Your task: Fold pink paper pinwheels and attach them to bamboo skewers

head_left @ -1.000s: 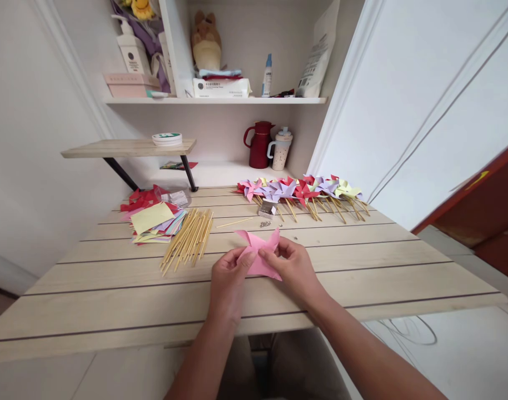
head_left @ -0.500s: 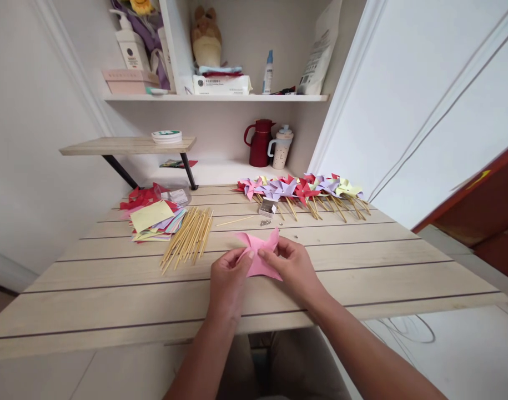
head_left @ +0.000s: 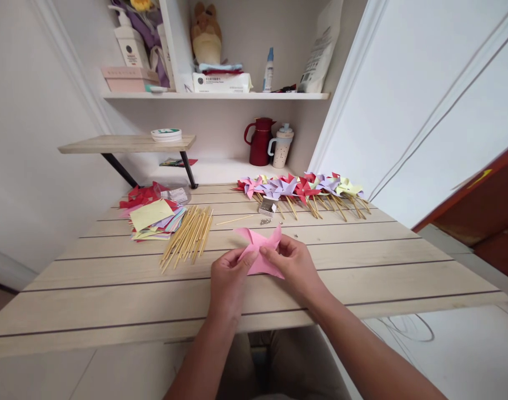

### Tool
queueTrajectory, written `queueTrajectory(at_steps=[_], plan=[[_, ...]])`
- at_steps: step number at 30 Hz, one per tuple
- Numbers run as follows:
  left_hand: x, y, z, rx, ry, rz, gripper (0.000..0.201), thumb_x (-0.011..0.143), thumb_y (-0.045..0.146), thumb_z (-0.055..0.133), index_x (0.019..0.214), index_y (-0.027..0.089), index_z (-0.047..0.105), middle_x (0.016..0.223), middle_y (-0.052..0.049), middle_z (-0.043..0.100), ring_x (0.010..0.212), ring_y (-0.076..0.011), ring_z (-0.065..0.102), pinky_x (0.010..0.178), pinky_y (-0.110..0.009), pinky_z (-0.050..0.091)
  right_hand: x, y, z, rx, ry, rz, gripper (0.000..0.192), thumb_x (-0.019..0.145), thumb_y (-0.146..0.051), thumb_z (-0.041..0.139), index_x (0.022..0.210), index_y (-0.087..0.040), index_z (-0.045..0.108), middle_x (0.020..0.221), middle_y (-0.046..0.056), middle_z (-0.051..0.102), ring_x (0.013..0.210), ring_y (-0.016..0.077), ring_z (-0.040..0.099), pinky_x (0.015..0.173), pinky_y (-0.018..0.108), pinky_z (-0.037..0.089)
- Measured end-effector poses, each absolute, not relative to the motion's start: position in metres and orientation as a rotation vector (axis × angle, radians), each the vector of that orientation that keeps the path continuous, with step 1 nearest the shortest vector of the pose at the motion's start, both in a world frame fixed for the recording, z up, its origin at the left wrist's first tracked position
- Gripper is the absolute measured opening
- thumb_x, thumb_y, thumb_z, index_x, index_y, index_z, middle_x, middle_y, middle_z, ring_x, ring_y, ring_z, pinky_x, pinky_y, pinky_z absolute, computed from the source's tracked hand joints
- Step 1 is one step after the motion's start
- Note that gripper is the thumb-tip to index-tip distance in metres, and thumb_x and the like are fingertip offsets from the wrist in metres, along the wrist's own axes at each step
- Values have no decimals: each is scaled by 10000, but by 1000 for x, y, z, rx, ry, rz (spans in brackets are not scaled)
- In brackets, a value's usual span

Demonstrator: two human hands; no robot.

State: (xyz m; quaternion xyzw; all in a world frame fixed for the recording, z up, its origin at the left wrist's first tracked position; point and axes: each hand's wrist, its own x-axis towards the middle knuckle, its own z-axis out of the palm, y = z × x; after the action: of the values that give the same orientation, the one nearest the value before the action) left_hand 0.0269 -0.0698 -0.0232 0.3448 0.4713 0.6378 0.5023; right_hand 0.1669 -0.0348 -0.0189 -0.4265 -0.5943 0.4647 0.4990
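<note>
A pink paper pinwheel [head_left: 262, 265] is held over the near part of the table between both hands. My left hand [head_left: 231, 278] pinches its left side, the thumb pressing towards the centre. From the right, my right hand [head_left: 293, 264] grips the paper with its thumb close to the middle. Its points fan out, two of them upward. Beyond the hands lie a small pile of metal pins [head_left: 265, 221] and a little box [head_left: 267, 206]. One wooden stick [head_left: 236, 220] lies by itself left of the pins. Fingers behind the paper are hidden.
Bundled wooden sticks [head_left: 189, 236] lie left of my hands, beside a stack of coloured paper [head_left: 152, 215]. Finished pinwheels [head_left: 306, 189] on sticks line the table's back right. A small raised shelf [head_left: 129, 144] stands at back left. A red jug [head_left: 261, 141] and a cup [head_left: 282, 147] stand behind.
Both hands still hold the pink pinwheel. My right thumb and the paper's points have shifted very slightly to the right; nothing was let go.
</note>
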Motion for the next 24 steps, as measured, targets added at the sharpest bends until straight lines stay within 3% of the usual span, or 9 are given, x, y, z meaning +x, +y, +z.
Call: queueTrajectory(at_steps=[12, 24], plan=[[26, -71, -22, 883, 1103, 1495, 308, 692, 406, 806, 856, 146, 791, 750, -30, 693, 732, -163, 575, 705, -264, 449, 167, -36, -18, -1023, -1441, 1153, 241, 789, -387, 721, 774, -160, 642, 674, -13, 532, 610, 130, 414, 555, 261, 295], [26, -68, -26, 818, 1130, 1576, 218, 666, 335, 825, 750, 144, 759, 724, -13, 672, 699, -140, 556, 679, -246, 438, 165, -37, -17, -969, -1452, 1169, 293, 815, -419, 717, 718, -178, 582, 627, -39, 490, 578, 115, 404, 540, 255, 298]])
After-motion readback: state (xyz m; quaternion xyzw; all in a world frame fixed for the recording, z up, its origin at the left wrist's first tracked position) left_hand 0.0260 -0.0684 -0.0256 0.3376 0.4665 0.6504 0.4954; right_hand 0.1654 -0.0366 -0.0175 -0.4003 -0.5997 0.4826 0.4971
